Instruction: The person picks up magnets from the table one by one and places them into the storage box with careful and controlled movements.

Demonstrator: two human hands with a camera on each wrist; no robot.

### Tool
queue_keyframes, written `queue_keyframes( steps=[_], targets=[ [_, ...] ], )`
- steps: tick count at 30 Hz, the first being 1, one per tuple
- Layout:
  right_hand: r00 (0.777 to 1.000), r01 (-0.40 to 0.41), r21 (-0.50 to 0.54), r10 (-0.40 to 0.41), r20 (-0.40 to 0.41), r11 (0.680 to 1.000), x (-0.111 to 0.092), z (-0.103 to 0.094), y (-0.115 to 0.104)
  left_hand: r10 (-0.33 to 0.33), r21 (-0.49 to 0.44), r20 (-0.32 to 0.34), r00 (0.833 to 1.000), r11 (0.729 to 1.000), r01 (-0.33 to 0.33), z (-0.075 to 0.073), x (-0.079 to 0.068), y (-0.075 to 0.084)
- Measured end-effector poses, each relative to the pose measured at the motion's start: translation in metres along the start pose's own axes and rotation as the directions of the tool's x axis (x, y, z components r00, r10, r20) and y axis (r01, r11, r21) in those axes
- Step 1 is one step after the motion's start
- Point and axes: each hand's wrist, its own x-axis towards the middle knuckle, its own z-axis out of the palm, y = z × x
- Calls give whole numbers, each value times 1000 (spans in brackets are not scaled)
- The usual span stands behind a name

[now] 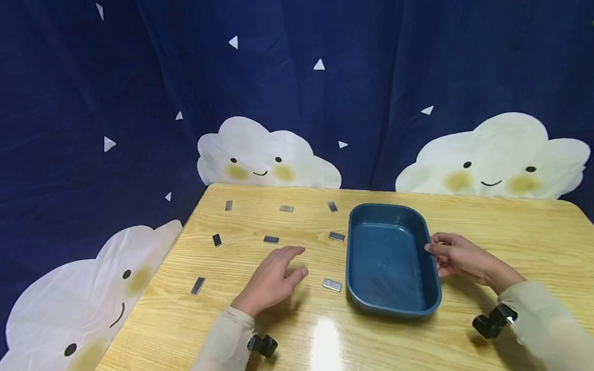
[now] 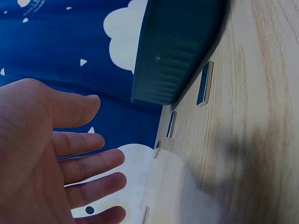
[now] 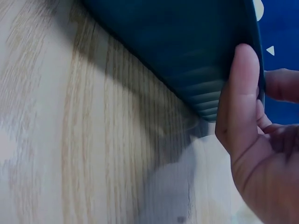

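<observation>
A dark blue-green rectangular plastic bin (image 1: pixel 384 306) with rounded corners sits on the table, its inside bare. My right hand (image 1: pixel 462 259) pinches the bin's right rim; the right wrist view shows its fingers (image 3: pixel 244 70) against the wall. Left of the bin, my left hand (image 1: pixel 269 281) hovers above the wood with thumb and fingers spread, holding nothing. Nearest to it is a small silver rectangular piece (image 1: pixel 332 284) beside the bin. Another small piece (image 1: pixel 271 239), dark-faced, lies just beyond the left fingertips. In the left wrist view the palm (image 2: pixel 28 186) faces the bin.
More small flat pieces are scattered over the table's left half, among them one at the front left (image 1: pixel 197 285) and one near the back edge (image 1: pixel 287 208). A navy curtain (image 1: pixel 283 81) with white clouds hangs behind the wooden table (image 1: pixel 526 236).
</observation>
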Motion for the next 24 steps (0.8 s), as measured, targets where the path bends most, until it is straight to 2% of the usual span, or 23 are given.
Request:
queue_keyframes(
  steps=[10,19,24],
  targets=[
    [995,-63,-97,55,-78,993,2,-5,-5,-13,8,-10,1000,1000,13,-3,-2,-2],
    [992,-112,-81,106,-71,990,1,-4,-11,-6,20,-27,1000,1000,6,-3,-1,-4],
    [993,-111,-79,107,-58,991,0,-4,-14,-4,27,-33,999,1000,5,-2,-1,-4]
  ],
)
